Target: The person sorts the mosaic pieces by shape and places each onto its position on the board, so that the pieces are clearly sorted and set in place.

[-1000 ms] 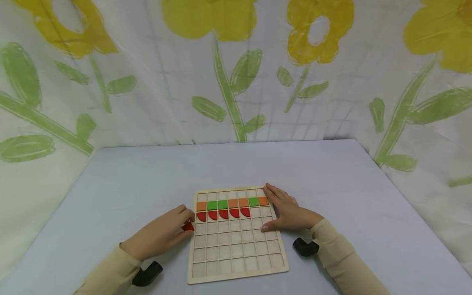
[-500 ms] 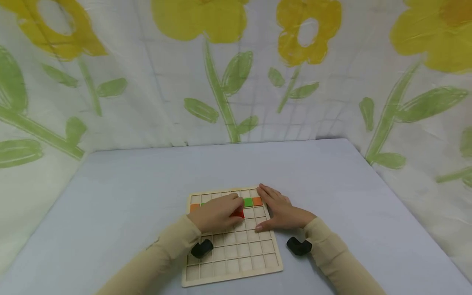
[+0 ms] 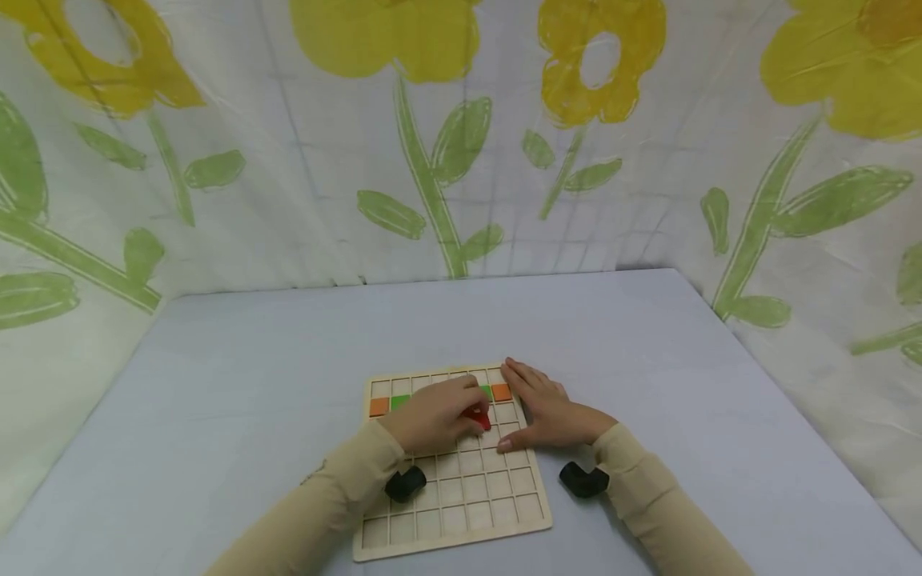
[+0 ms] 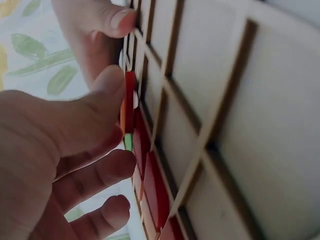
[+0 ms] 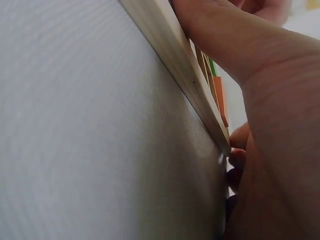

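Observation:
My left hand [image 3: 435,416] is over the wooden grid board [image 3: 432,524], pinching a red quarter-circle piece [image 3: 481,418] between thumb and fingers, low over the third row. In the left wrist view the held piece [image 4: 129,100] stands close above the grid, with more red pieces [image 4: 156,187] seated in cells behind it. Several of those are hidden under my hand in the head view. My right hand [image 3: 555,416] rests along the board's right edge, fingers extended and thumb on the near cells. The right wrist view shows it against the board's side [image 5: 185,75].
Orange tiles [image 3: 378,407] and green tiles [image 3: 399,402] fill the second row, partly covered by my left hand. A pale table [image 3: 216,416] surrounds the board. Behind it hangs a flower-patterned curtain [image 3: 302,200]. Black wrist cameras [image 3: 406,485] sit under both wrists.
My left hand has come from beyond the board's left edge across to the third row, carrying the red quarter-circle, then shifted slightly farther right. My right hand has stayed at the board's edge.

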A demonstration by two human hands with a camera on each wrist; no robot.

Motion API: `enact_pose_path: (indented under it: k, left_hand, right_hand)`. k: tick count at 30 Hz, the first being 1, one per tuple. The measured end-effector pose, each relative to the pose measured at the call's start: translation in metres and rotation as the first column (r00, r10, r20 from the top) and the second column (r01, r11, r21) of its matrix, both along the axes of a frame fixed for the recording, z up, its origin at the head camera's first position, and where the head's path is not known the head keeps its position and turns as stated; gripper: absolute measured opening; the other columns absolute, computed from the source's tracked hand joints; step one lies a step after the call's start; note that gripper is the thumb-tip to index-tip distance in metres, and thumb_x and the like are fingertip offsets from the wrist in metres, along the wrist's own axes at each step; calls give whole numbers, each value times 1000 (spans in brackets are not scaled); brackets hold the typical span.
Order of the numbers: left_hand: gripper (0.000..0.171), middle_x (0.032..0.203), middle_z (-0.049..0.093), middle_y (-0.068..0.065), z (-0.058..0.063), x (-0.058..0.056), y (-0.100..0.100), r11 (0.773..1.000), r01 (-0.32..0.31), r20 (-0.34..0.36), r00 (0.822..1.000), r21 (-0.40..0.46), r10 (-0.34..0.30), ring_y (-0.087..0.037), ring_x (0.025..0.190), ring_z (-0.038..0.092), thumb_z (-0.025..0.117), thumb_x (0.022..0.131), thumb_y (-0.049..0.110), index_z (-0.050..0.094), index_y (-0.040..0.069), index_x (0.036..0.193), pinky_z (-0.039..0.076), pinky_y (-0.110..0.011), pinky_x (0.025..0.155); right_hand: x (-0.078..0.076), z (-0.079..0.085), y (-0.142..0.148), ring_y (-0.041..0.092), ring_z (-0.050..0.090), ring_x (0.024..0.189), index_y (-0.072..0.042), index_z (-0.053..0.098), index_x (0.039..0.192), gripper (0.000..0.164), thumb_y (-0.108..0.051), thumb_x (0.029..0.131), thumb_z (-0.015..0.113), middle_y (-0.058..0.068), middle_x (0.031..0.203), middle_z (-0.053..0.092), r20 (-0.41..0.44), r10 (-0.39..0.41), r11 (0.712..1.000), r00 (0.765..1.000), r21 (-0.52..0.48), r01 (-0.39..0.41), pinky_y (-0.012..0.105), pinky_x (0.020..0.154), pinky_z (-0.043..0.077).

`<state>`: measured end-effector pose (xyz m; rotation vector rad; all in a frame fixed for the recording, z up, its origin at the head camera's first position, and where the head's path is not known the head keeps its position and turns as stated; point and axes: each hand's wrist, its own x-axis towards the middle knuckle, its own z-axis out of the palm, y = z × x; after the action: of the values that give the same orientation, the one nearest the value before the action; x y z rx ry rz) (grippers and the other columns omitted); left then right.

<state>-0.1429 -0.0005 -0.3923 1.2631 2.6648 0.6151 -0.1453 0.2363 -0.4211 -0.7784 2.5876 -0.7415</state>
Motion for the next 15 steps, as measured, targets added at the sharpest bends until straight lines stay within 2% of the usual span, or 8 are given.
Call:
enact_pose_path:
  k: [4,15]
  left_hand:
    - [4,92,56,7,1,-1,1,1000,6,3,1000,8,-6,-5,77,51,66,91,22,67,19,94,47,-22,73]
    - [5,90,58,5,-2,-6,8,999,42,-89,995,-7,-43,-6,78,55,69,89,18,67,17,93,49,-22,72]
  right_hand:
    - [0,1,1,28,-1,148,-12,4,155,115,-64,75,69,5,161,-1,2,-13,1000,1000,3,13,61,111,10]
    - [0,0,-1,27,-1,148,-13,4,155,115,-64,75,69,4,161,-2,5,0,1000,1000,-3,0,60,111,10]
